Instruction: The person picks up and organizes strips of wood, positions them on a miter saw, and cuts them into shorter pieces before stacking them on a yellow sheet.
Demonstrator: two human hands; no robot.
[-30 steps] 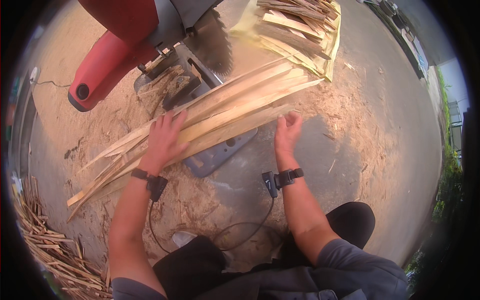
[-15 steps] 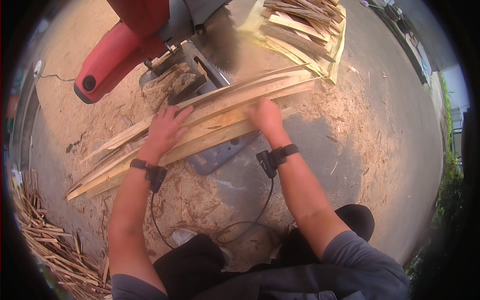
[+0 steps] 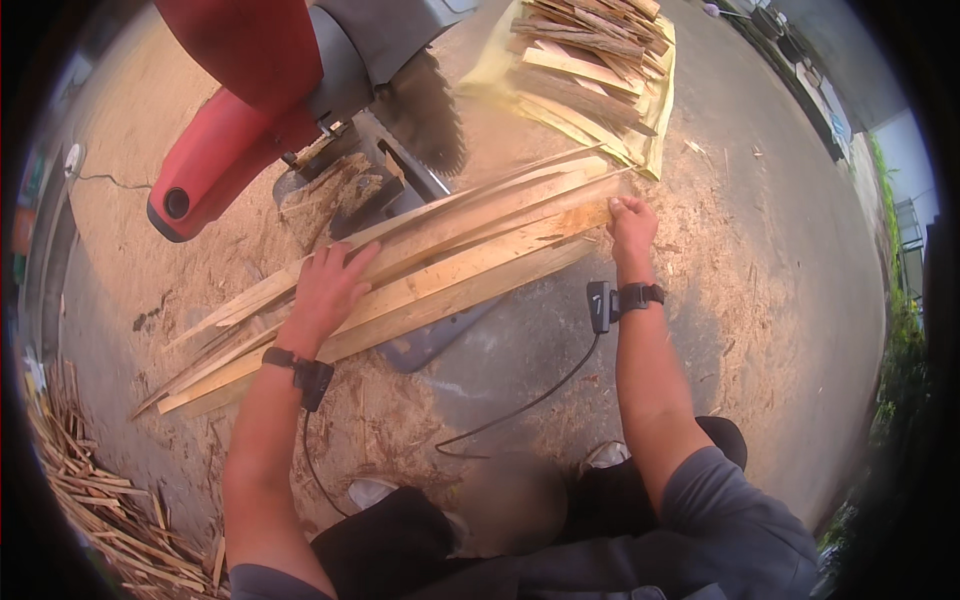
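Note:
A bundle of long pale wooden slats (image 3: 450, 255) lies slanted across the base of a red mitre saw (image 3: 250, 110), running from lower left to upper right. My left hand (image 3: 325, 290) rests flat on the slats near their middle, fingers spread. At the slats' right end my right hand (image 3: 632, 225) grips the ends with curled fingers. The saw's round blade (image 3: 432, 118) hangs just behind the bundle. Both wrists carry black bands with small devices.
A stack of cut wood pieces (image 3: 590, 70) sits on a yellow sheet at the back. Thin offcuts (image 3: 90, 490) are heaped at the lower left. Sawdust covers the concrete floor (image 3: 770, 300). A black cable (image 3: 520, 405) trails from my right wrist.
My right hand has slid from the middle of the bundle out to its right end. The slats have shifted slightly; my left hand stays pressed on them.

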